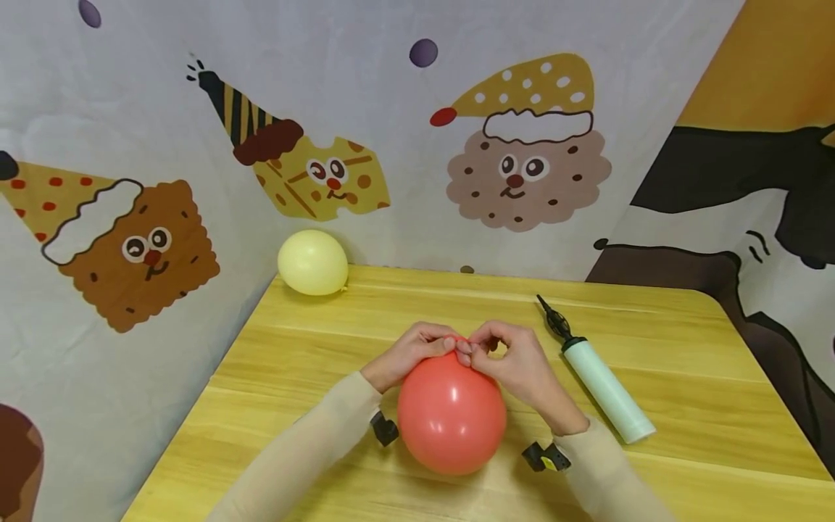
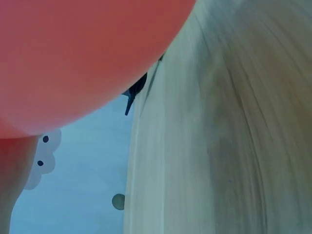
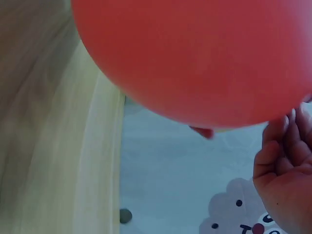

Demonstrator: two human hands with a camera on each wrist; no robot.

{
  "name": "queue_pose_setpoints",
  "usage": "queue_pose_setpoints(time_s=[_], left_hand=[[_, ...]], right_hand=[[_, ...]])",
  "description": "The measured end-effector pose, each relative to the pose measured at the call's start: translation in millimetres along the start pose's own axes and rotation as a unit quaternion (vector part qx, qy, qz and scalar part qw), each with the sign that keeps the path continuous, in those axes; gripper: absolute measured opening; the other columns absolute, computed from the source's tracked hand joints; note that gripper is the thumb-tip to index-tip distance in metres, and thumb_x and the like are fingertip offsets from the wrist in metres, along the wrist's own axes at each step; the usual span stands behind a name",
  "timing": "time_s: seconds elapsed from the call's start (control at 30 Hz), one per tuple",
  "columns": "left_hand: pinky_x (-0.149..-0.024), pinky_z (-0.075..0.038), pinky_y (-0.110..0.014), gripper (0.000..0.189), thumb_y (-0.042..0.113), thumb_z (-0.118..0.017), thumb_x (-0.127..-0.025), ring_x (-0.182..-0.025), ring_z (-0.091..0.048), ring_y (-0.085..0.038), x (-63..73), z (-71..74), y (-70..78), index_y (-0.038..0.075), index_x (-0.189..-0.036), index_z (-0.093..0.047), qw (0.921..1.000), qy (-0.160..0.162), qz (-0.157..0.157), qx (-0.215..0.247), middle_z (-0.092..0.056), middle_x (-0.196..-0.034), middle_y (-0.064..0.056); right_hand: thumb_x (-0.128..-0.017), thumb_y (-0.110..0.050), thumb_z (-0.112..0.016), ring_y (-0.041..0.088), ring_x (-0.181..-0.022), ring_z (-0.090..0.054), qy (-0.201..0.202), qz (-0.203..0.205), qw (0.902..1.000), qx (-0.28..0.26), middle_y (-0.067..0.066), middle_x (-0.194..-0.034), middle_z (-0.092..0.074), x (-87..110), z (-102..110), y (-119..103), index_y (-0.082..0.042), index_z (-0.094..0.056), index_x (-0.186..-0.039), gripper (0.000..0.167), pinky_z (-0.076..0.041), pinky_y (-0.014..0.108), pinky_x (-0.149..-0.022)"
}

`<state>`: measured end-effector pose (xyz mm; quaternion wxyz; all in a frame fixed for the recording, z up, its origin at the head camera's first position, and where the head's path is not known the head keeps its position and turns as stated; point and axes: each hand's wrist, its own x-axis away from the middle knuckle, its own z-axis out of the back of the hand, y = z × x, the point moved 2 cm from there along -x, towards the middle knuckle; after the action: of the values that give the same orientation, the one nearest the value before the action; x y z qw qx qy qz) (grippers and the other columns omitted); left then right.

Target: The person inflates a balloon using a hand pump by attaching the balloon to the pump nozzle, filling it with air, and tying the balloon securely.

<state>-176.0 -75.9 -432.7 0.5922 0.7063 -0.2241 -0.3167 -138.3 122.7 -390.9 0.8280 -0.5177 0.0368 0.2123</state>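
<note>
Both hands meet near the middle of the head view, and the grip on each side is a pinch. The left hand (image 1: 417,351) and the right hand (image 1: 518,359) have thumbs and fingers closed together on the neck of a red balloon (image 1: 452,420) — just how the fingers share that bit of rubber I can't quite make out, as they crowd so tightly. The balloon hangs right below them, round and inflated, lower centre of the frame; in both wrist views its red curve fills much of the top.

Cream sleeves (image 1: 306,442) reach up from the bottom edge, with a small black device (image 1: 546,457) below each wrist. Right of the right hand, a hand pump (image 1: 607,388) lies slanted, pale green barrel toward the lower right, black nozzle (image 1: 554,319) pointing up and left. It all lies on a yellowish wood-grained desk (image 1: 391,304). Over at its far left corner — left of centre in the frame — sits a pale yellow balloon (image 1: 313,262), knotted, close against a white backdrop (image 1: 365,36) printed with cartoon snacks in party hats.
</note>
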Motion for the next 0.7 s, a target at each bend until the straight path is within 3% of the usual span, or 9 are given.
queue_pose_setpoints(time_s=[0.13,0.23,0.3,0.47,0.53,0.6,0.7], left_hand=[[-0.104,-0.051,-0.037,0.039,0.039,-0.066,-0.102,-0.107,-0.068,-0.016,-2.5,-2.8,0.1,0.003,-0.113,-0.077,0.9995,-0.016,0.005,0.028,-0.077,-0.102,0.001],[-0.106,-0.049,-0.038,0.026,0.042,-0.067,-0.100,-0.106,-0.068,-0.015,-5.6,-4.4,0.8,0.020,-0.108,-0.080,0.9986,-0.035,0.003,0.039,-0.078,-0.097,0.003],[-0.107,-0.049,-0.039,0.024,0.043,-0.068,-0.099,-0.106,-0.068,-0.015,-7.2,-5.1,2.0,0.023,-0.106,-0.080,0.9981,-0.045,0.000,0.042,-0.077,-0.096,0.004],[-0.104,-0.051,-0.036,0.024,0.040,-0.070,-0.099,-0.103,-0.069,-0.015,-7.9,-3.9,5.5,0.020,-0.105,-0.081,0.9979,-0.045,0.002,0.047,-0.077,-0.095,0.003],[-0.103,-0.052,-0.036,0.028,0.037,-0.070,-0.099,-0.102,-0.071,-0.015,-7.7,-2.6,5.8,0.013,-0.108,-0.081,0.9982,-0.039,0.003,0.046,-0.078,-0.095,0.001],[-0.103,-0.052,-0.036,0.035,0.034,-0.069,-0.100,-0.104,-0.072,-0.017,-7.6,-1.5,5.6,0.002,-0.110,-0.079,0.9987,-0.034,0.001,0.039,-0.078,-0.097,0.000],[-0.105,-0.051,-0.038,0.041,0.029,-0.067,-0.103,-0.106,-0.072,-0.020,-7.9,-0.6,5.2,-0.011,-0.110,-0.072,0.9995,-0.021,-0.001,0.023,-0.078,-0.100,-0.001]], right_hand=[[-0.090,-0.001,-0.066,0.020,-0.082,-0.059,-0.022,-0.018,0.9956,-0.089,0.001,-0.086,-0.067,1.4,-1,1,-0.010,-0.069,-0.090,0.009,-0.052,0.027,-0.069],[-0.092,0.004,-0.057,0.019,-0.082,-0.061,-0.051,-0.007,0.9805,-0.189,0.004,-0.086,-0.065,0.6,-3,6,-0.003,-0.065,-0.090,0.010,-0.054,0.026,-0.075],[-0.093,0.005,-0.052,0.016,-0.083,-0.060,-0.077,0.000,0.9604,-0.268,0.003,-0.085,-0.064,0.0,-6,9,-0.001,-0.062,-0.090,0.012,-0.052,0.026,-0.079],[-0.093,0.002,-0.044,0.014,-0.088,-0.055,-0.148,-0.030,0.8908,-0.428,0.000,-0.088,-0.060,-0.7,-11,17,-0.007,-0.062,-0.089,0.020,-0.047,0.029,-0.089],[-0.093,-0.001,-0.042,0.014,-0.088,-0.055,-0.162,-0.049,0.8779,-0.448,0.000,-0.089,-0.059,-0.4,-12,19,-0.009,-0.062,-0.089,0.022,-0.045,0.029,-0.089],[-0.094,-0.003,-0.044,0.014,-0.089,-0.055,-0.164,-0.062,0.8790,-0.444,-0.001,-0.089,-0.060,-0.6,-11,20,-0.009,-0.063,-0.090,0.020,-0.045,0.028,-0.089],[-0.098,-0.005,-0.051,0.014,-0.090,-0.056,-0.154,-0.070,0.8964,-0.410,-0.001,-0.089,-0.063,-2.1,-10,22,-0.009,-0.065,-0.091,0.016,-0.047,0.027,-0.088]])
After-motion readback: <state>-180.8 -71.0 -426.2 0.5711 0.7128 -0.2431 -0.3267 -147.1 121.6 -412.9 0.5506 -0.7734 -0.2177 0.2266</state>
